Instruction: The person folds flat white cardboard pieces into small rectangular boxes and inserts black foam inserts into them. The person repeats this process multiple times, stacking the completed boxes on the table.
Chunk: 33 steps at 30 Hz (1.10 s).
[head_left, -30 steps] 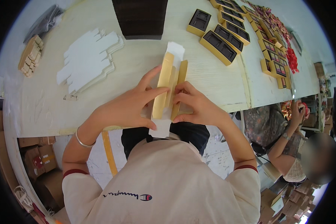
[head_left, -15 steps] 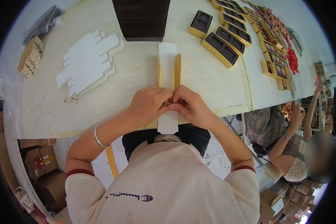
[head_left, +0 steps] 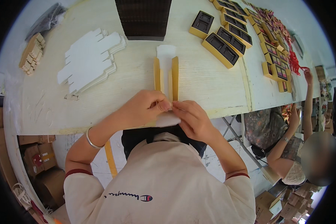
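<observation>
A partly folded card box, gold outside and white inside, lies lengthwise at the table's front edge, its two long sides standing up. At its near end my left hand has its fingers curled and pinched on the card. Beside it, my right hand grips the near right corner between thumb and fingers. The two hands almost touch. They hide most of the near end, and a white end flap shows below them, tilted toward me.
Flat white box blanks are stacked to the left. A tall stack of black trays stands beyond the box. Gold boxes with black inserts sit at right, with filled boxes farther right. Another person's arm reaches to red ribbon.
Both hands have come slightly nearer to me, and the box's gold sides now stand up more evenly. The near flap has tilted up. At right, the other person's hand has reached the red ribbon.
</observation>
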Available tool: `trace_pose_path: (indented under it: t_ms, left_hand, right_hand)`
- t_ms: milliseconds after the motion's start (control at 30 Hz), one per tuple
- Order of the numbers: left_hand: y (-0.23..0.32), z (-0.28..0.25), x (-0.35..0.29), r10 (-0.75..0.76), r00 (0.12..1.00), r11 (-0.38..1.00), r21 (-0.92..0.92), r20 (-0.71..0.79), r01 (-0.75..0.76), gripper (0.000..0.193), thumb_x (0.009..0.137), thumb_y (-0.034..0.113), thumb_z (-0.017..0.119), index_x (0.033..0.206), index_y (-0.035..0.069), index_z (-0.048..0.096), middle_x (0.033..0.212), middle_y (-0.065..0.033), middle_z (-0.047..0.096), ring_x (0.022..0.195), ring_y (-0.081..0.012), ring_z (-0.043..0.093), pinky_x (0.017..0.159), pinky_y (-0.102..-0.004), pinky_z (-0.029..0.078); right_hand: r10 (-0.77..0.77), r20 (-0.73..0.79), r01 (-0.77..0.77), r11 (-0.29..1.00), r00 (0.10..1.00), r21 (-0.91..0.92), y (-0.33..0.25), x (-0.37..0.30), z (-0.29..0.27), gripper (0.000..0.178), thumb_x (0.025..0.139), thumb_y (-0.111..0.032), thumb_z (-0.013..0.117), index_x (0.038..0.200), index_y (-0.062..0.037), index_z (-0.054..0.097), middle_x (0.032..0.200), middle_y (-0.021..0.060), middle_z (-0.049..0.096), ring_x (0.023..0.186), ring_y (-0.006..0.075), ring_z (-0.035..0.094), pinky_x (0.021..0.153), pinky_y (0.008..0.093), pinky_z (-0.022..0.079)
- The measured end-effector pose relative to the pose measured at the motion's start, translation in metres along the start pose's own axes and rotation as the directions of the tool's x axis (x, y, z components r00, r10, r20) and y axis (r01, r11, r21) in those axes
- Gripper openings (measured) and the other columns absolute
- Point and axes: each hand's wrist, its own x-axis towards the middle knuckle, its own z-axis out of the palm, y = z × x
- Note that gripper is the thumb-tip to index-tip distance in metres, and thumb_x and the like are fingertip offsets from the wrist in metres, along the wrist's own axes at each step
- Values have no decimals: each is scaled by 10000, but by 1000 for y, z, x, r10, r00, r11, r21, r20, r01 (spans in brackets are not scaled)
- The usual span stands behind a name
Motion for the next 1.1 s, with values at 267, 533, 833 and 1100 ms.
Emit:
trace_pose_path:
  t_ms: [267, 533, 833, 1100]
  left_hand:
    - [0, 7, -1, -61, 991, 981, -191, -116, 38, 176, 988, 188, 499, 1003, 15, 527, 984, -90, 604, 608, -93, 510, 532, -242, 440]
    - [-20, 19, 9, 282, 917, 947, 234, -283, -219, 178, 924, 101, 593, 1041, 55, 467, 775, -49, 570, 565, -109, 514, 516, -274, 420]
    - [-2, 11, 5, 136, 985, 979, 165, -109, -116, 350, 828, 166, 711, 1054, 58, 466, 811, -109, 583, 660, -245, 556, 583, -334, 437]
    - [-9, 28, -1, 518, 811, 704, 674, -274, -222, 242, 754, 111, 734, 929, 45, 580, 825, -43, 564, 703, -208, 558, 581, -340, 482]
  right_hand:
    - [672, -107, -464, 608, 732, 644, -9, 22, 18, 154, 811, 56, 642, 925, -20, 571, 838, 103, 527, 722, 265, 538, 635, 318, 470]
    - [332, -121, -313, 938, 936, 148, -15, 12, 14, 388, 768, 97, 649, 1123, -48, 589, 930, 88, 486, 779, 184, 519, 685, 295, 459]
    - [444, -9, -396, 809, 896, 434, 3, 8, 7, 399, 751, 118, 655, 1110, -53, 623, 1005, 88, 495, 751, 184, 501, 669, 274, 450]
    - [56, -26, -61, 946, 998, -320, -1, 18, -1, 364, 694, 21, 647, 1055, -24, 629, 1034, 117, 531, 771, 236, 526, 643, 357, 462]
